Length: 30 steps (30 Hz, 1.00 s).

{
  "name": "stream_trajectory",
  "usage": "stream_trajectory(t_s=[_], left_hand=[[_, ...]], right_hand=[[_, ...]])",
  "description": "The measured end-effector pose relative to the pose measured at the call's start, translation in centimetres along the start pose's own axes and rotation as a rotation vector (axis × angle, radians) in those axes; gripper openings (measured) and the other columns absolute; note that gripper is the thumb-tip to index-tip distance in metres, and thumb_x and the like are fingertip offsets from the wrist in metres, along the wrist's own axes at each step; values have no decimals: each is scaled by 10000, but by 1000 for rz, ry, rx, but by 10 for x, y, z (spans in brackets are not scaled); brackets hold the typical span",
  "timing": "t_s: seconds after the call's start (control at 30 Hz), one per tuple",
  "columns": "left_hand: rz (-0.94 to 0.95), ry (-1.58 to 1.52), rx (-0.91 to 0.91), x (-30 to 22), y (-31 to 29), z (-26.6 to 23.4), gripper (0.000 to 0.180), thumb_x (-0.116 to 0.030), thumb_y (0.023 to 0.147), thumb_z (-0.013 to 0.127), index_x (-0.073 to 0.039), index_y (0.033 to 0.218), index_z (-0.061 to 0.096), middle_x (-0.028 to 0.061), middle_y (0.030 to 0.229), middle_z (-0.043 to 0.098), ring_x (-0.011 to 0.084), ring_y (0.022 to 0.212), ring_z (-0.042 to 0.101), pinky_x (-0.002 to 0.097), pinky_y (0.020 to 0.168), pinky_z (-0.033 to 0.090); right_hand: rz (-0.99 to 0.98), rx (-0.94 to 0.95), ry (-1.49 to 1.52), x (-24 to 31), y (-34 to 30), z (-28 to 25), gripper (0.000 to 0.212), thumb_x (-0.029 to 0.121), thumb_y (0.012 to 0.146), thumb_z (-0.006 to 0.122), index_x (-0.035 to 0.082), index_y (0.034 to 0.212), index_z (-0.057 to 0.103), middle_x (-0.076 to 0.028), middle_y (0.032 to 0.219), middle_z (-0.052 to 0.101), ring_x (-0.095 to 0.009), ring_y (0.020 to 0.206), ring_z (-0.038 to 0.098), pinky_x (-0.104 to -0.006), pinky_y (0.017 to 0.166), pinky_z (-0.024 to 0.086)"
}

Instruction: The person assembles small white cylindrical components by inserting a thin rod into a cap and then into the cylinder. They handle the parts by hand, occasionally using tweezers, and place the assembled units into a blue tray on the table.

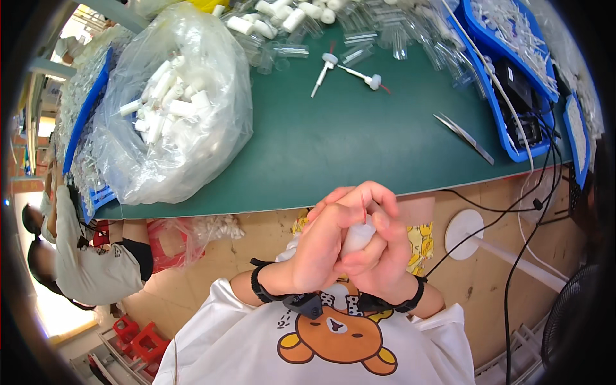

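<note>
Just off the table's near edge, my left hand [326, 234] and my right hand [387, 247] are closed together around a small white plastic cylinder [358, 238]. A thin red wire seems to rise from its top, between the fingertips. Its lower part is hidden by my fingers. On the green table [308, 141] beyond lie two white pieces with round caps, thin stems and red wires: one assembly [327, 63] slants downward, the other assembly [369, 79] lies to its right. Metal tweezers [465, 138] rest at the right.
A clear plastic bag [224, 138] of white cylinders stands at the left. Clear tubes [399, 45] and white cylinders [293, 20] are heaped at the back. Blue trays [513, 144] with small parts and black cables border the right. Another person [96, 263] sits at the far left.
</note>
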<state>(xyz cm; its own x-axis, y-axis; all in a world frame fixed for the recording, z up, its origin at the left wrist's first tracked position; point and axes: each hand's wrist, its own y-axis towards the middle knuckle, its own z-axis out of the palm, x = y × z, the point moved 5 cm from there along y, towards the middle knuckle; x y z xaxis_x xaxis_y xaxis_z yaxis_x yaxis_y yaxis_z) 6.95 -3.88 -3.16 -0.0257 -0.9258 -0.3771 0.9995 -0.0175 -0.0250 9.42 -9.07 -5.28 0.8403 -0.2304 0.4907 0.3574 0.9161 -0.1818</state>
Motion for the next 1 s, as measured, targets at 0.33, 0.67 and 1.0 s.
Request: stream_trajectory(t_s=[0.33, 0.67, 1.0], left_hand=[[847, 637, -421, -151, -60, 36, 887, -450, 808, 509, 104, 1380, 118, 295, 1304, 347, 356, 1051, 490, 313, 880, 387], [879, 2276, -1272, -152, -66, 41, 374, -38, 838, 495, -7, 1211, 489, 219, 1324, 384, 366, 1281, 315, 435, 1058, 224], [499, 2096, -421, -53, -6, 12, 243, -43, 792, 550, -24, 1034, 557, 131, 1102, 534, 321, 1105, 477, 472, 1003, 326]], right_hand=[[-260, -46, -261, 32, 7, -5, 389, 302, 913, 388, -33, 1104, 441, -164, 987, 566, -222, 940, 539, -350, 918, 370], [-498, 130, -1831, 80, 34, 45, 377, 151, 757, 634, -13, 1067, 495, -189, 1042, 532, -325, 1024, 494, -398, 908, 387], [-410, 94, -2380, 111, 84, 19, 360, 136, 746, 658, -21, 1046, 536, -212, 1127, 462, -355, 1034, 492, -425, 853, 429]])
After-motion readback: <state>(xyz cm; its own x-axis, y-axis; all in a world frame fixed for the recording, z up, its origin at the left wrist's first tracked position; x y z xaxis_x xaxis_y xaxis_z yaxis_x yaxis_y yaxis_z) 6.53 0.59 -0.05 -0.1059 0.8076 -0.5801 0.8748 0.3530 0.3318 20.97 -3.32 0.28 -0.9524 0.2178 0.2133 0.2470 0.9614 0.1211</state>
